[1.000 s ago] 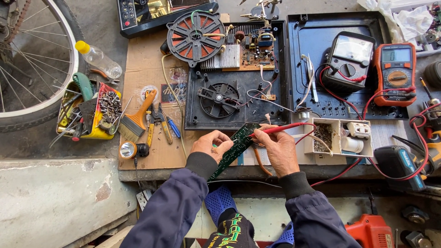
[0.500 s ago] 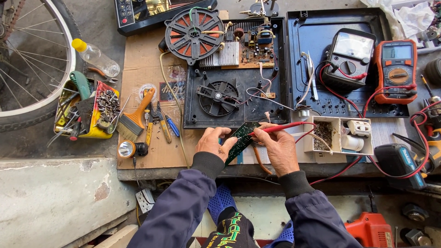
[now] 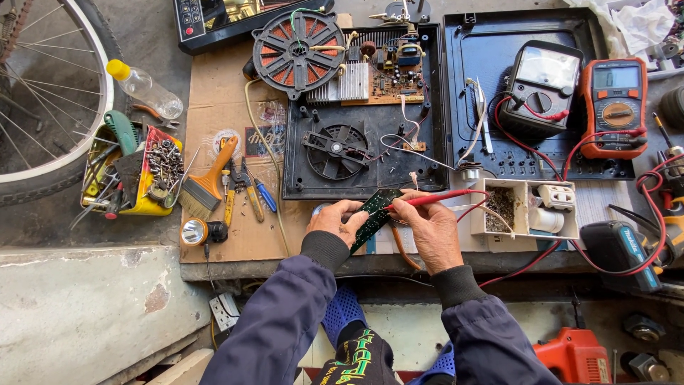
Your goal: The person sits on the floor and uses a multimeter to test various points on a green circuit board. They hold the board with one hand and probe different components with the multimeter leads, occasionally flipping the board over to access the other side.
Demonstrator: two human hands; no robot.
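My left hand (image 3: 335, 220) grips a narrow green circuit board (image 3: 375, 214), tilted, at the front edge of the workbench. My right hand (image 3: 427, 229) holds a red test probe (image 3: 436, 198) with its tip touching the board. The probe's red lead runs right toward an orange digital multimeter (image 3: 615, 106) and a black analog meter (image 3: 539, 86). Just beyond my hands lies an opened black appliance base (image 3: 360, 153) with a fan, a brown circuit board and a round copper coil (image 3: 298, 43).
A yellow tray of screws and tools (image 3: 132, 175), a paintbrush (image 3: 208, 181), screwdrivers (image 3: 253, 192) and a small flashlight (image 3: 196, 232) lie left on cardboard. A plastic bottle (image 3: 144, 88) and bicycle wheel (image 3: 43, 107) sit far left. A white parts box (image 3: 527, 207) stands right.
My hands and the green board shifted slightly; the board is raised a little and the red probe now rests on it. Nothing else on the bench moved.
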